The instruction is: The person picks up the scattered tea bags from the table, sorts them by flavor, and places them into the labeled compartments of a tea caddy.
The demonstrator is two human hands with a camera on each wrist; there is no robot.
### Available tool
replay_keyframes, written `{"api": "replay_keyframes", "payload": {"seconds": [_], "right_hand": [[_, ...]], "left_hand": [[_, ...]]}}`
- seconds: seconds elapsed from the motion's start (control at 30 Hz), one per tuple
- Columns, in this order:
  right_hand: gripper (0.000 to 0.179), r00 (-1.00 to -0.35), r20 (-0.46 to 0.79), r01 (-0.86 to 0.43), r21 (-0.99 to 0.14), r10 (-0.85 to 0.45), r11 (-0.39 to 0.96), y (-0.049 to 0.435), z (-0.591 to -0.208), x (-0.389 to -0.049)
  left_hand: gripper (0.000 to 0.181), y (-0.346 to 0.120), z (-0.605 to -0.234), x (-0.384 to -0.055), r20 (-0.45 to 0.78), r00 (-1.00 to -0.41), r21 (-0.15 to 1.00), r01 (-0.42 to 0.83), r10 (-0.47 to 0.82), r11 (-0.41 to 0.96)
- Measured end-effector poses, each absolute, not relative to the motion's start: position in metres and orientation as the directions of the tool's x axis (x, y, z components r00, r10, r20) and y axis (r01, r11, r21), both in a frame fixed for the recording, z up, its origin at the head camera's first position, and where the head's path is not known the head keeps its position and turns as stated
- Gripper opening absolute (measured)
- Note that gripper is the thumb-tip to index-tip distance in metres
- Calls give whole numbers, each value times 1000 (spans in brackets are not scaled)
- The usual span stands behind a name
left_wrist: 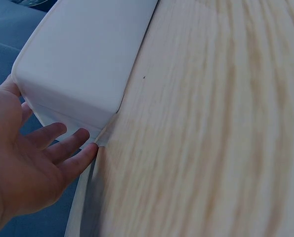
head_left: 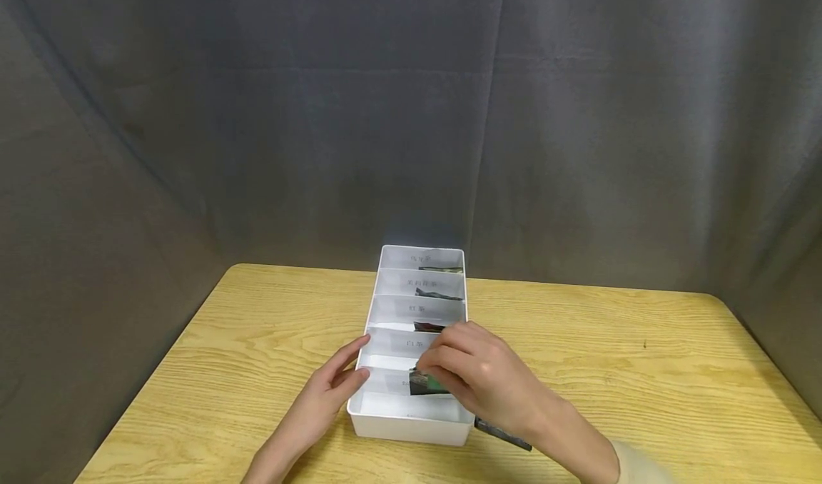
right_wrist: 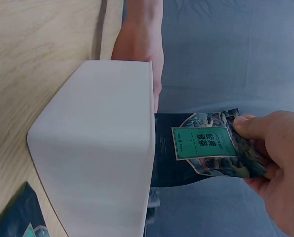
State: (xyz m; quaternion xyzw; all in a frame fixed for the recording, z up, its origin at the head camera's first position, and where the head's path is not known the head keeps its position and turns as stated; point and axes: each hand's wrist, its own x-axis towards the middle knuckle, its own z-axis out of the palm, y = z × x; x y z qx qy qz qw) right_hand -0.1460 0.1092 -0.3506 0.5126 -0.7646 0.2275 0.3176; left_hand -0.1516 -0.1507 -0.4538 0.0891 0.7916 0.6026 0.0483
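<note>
My right hand (head_left: 488,370) pinches the top edge of a dark tea sachet (right_wrist: 206,145) with a green label. The sachet stands upright, its lower end hidden behind the wall of the white divided box (head_left: 411,427), over the nearest compartment. In the right wrist view, the thumb and fingers of the right hand (right_wrist: 280,158) meet at the sachet's end. My left hand (head_left: 324,391) touches the box's left rim with thumb and forefinger. Seen from the left wrist, that hand's (left_wrist: 33,158) other fingers are loosely spread beside the box.
Dark sachets stand in the farther compartments, among them a reddish one (head_left: 429,327) and a black one (head_left: 439,295). Another sachet (head_left: 503,434) lies on the wooden table (head_left: 610,370), right of the box. A grey curtain (head_left: 321,113) hangs behind.
</note>
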Motion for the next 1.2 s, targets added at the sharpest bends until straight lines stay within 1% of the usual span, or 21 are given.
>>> {"api": "replay_keyframes", "payload": {"seconds": [0.07,0.2,0.27,0.53,0.83,0.97,1.07,1.17,1.2], "right_hand": [[21,-256,724,-930,-3,-641,367,106,-354,-145],[6,-228,720,-931,37,-656,364,99,-365,-143],[5,-226,710,-930,47,-667,365,97,-372,-141],[16,-287,648,-912,41,-706,409,95,-389,-131],[15,-323,614,-903,27,-720,428,98,-400,-125],[13,-361,591,-896,-5,-721,445,100,-403,-123],[13,-368,587,-895,-13,-721,446,102,-403,-123],[14,-343,598,-904,-1,-724,427,105,-402,-124],[14,-344,598,-905,-7,-724,424,106,-402,-124]], "left_hand": [[53,-150,-453,-152,28,-980,962,79,197,260],[52,-150,-453,-151,30,-981,963,80,192,259],[51,-150,-453,-151,33,-981,962,83,191,259],[52,-150,-454,-152,37,-979,965,87,199,248],[51,-149,-454,-151,33,-982,968,78,187,240],[51,-149,-454,-151,31,-982,968,76,185,240],[51,-149,-455,-152,35,-982,967,80,185,244],[50,-149,-454,-152,40,-982,966,86,187,244],[51,-149,-454,-151,42,-981,966,88,188,243]]}}
